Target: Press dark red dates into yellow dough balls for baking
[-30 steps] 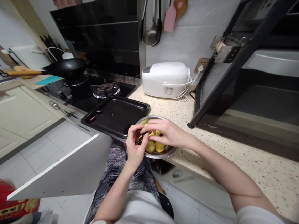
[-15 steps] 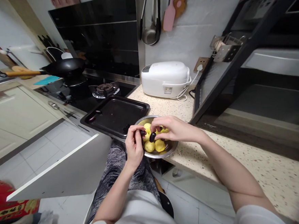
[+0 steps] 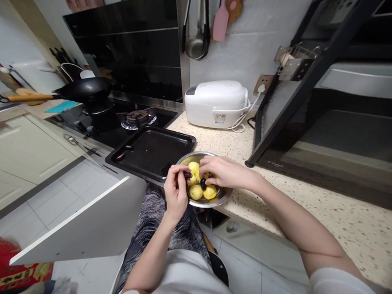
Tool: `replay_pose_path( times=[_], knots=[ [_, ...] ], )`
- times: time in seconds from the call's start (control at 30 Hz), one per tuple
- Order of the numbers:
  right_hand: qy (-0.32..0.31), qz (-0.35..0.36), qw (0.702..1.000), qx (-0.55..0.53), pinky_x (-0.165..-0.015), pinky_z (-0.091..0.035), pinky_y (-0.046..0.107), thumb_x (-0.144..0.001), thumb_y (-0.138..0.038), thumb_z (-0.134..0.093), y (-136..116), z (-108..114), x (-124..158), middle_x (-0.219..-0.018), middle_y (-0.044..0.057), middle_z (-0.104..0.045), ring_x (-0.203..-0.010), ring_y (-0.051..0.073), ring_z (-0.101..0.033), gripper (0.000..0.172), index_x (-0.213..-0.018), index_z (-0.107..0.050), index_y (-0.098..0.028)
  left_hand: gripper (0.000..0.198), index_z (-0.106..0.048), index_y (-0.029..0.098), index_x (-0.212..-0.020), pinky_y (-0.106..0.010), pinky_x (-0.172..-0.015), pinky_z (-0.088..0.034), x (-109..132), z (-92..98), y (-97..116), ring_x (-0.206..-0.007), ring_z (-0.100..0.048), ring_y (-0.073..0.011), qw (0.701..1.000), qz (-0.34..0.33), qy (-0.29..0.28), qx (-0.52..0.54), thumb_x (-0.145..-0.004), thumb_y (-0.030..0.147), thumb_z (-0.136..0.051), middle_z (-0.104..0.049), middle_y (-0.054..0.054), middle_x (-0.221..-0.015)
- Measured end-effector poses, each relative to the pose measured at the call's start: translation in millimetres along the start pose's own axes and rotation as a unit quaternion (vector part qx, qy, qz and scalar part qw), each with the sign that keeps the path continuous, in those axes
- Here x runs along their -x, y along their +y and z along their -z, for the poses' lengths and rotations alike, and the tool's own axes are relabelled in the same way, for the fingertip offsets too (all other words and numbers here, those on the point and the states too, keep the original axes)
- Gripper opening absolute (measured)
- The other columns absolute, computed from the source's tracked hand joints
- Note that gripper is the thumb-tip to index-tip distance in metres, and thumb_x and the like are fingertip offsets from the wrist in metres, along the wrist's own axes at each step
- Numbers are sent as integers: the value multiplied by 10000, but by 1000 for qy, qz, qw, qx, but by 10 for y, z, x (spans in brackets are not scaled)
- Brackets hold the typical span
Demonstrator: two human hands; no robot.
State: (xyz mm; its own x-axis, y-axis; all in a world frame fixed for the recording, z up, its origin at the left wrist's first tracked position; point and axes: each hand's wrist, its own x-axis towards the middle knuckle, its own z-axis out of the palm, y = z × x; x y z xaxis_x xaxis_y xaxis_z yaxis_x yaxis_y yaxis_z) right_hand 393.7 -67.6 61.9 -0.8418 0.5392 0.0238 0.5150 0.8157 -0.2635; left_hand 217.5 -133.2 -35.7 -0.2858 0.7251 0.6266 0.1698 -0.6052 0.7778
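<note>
1. Dark oval piece (image 3: 203, 183), glossy, sits low in the right hand (image 3: 216, 171), over the steel bowl (image 3: 225, 194); we cannot tell whether it touches anything beneath.
2. Right fingers are bent down into the bowl, thumb and fingertips pinching that piece.
3. Left hand (image 3: 176, 192) is at the bowl's left rim, its thumb and fingers curled round a second dark piece (image 3: 187, 175), one end of which shows.
4. Bowl contents: we see several round yellow balls (image 3: 196, 192), close together; the right hand hides part of the group, so we give no full count. Bare metal shows at the bowl's right side.
5. Bowl stands at the front of the speckled counter (image 3: 319, 205), just beside the black baking tray (image 3: 162, 151); we cannot tell whether the two touch.
6. Tray contents: we note two small dark oblong pieces (image 3: 129, 147) near its left side, close to each other. Much of its floor is bare.
7. Black wok (image 3: 89, 89) rests on the far-left burner; we cannot see into it.
8. White rice cooker (image 3: 215, 104), lid down, stands behind the bowl against the wall; its contents are hidden from us.
</note>
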Motion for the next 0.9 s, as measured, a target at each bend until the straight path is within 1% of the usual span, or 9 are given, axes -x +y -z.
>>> replay_pose_path(
  times=[0.17,0.3,0.37,0.5,0.63,0.77,0.9],
  knots=[
    [-9,-9,1000,0,-787,-456,312,-861,-129,-768,-8,2,-5,-997,46,-684,-974,227,-643,96,-930,-755,-195,218,-646,206,-1051,-219,-680,-519,-1,0,1,-825,-618,-134,1000,-2,-2,0,-1094,331,-472,-629,-49,-985],
    [2,-5,1000,-12,-802,-463,319,-851,-112,-765,25,-4,6,-1012,57,-693,-963,229,-648,120,-945,-742,-181,216,-646,204,-1050,-227,-701,-529,-4,5,4,-830,-617,-136,1000,-4,-2,-4,-1095,321,-470,-629,-49,-986],
    [23,4,999,-27,-801,-465,319,-866,-120,-752,37,8,15,-1000,58,-699,-947,225,-651,109,-957,-733,-178,209,-642,208,-1054,-222,-702,-529,-5,7,3,-838,-619,-134,1000,-4,-5,0,-1096,313,-467,-626,-46,-990],
    [102,37,990,-87,-787,-465,302,-948,-172,-680,2,51,30,-975,47,-725,-886,194,-662,49,-965,-723,-188,199,-632,211,-1078,-215,-704,-530,-4,6,5,-842,-627,-129,1000,-2,-6,0,-1100,306,-458,-623,-46,-1001],
    [160,64,976,-136,-829,-484,311,-979,-234,-676,-86,46,18,-1029,52,-748,-921,190,-680,67,-1013,-711,-188,187,-614,212,-1125,-233,-743,-551,3,5,-3,-868,-645,-135,1000,-7,10,-18,-1098,319,-463,-631,-57,-1049],
    [180,77,971,-138,-856,-508,336,-961,-270,-712,-147,-30,-31,-1052,64,-744,-964,206,-682,127,-1052,-697,-183,170,-585,224,-1194,-241,-786,-563,15,5,-27,-890,-652,-132,1000,-13,14,-16,-1095,310,-477,-632,-62,-1092],
    [181,77,973,-121,-850,-529,345,-948,-244,-710,-172,-120,-88,-1044,70,-739,-958,208,-682,101,-1029,-688,-187,199,-562,223,-1239,-260,-810,-575,21,8,-43,-934,-665,-147,1000,-9,15,-24,-1095,328,-474,-631,-75,-1116]
  ],
)
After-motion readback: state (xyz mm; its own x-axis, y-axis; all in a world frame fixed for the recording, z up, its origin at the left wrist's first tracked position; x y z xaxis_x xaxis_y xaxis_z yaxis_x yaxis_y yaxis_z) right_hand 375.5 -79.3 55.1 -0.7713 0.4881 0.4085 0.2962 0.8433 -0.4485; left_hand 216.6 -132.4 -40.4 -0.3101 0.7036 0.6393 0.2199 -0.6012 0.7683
